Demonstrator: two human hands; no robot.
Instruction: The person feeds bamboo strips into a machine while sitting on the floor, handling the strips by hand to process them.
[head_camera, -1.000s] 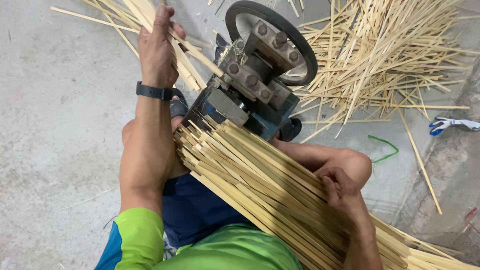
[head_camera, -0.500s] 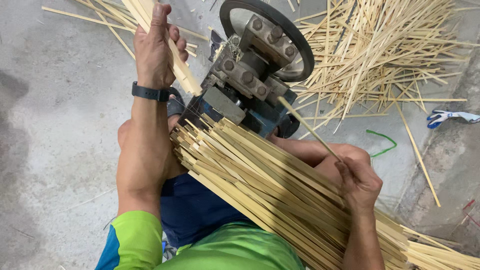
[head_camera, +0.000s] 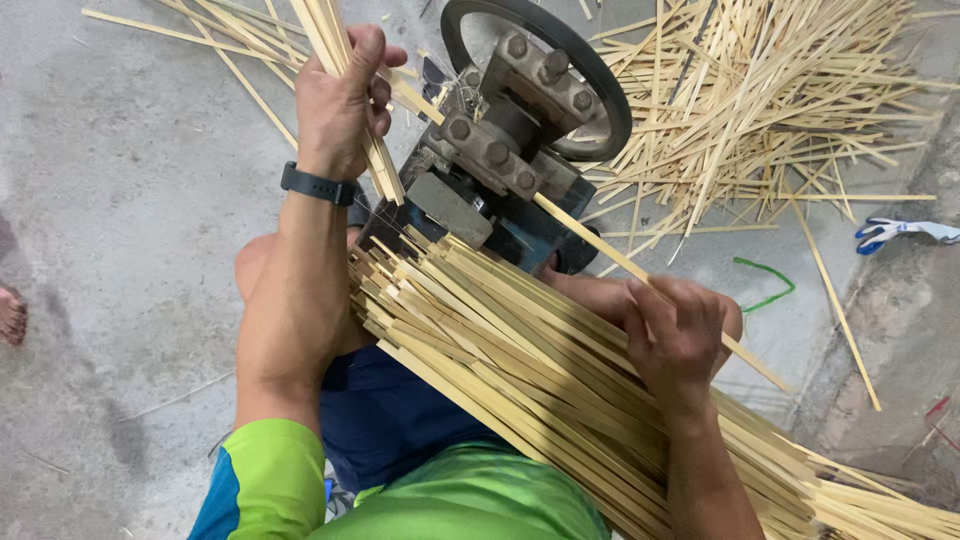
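Note:
My left hand (head_camera: 345, 100), with a black wristband, is closed around several thin bamboo strips (head_camera: 340, 60) on the far side of a small blue-grey machine (head_camera: 490, 180) with a black wheel. My right hand (head_camera: 675, 335) pinches a single bamboo strip (head_camera: 590, 240) that runs slanted up into the machine's rollers. A thick bundle of bamboo strips (head_camera: 520, 380) lies across my lap, under my right forearm and beside my left arm.
A loose heap of split bamboo strips (head_camera: 760, 110) covers the concrete floor at the top right. A green cord (head_camera: 765, 285) and a blue-white glove (head_camera: 900, 232) lie to the right. A bare foot (head_camera: 12, 312) of another person shows at the left edge.
My right hand has lifted off the bundle and now holds one strip fed into the machine. My left hand keeps its grip on the strips beyond the machine.

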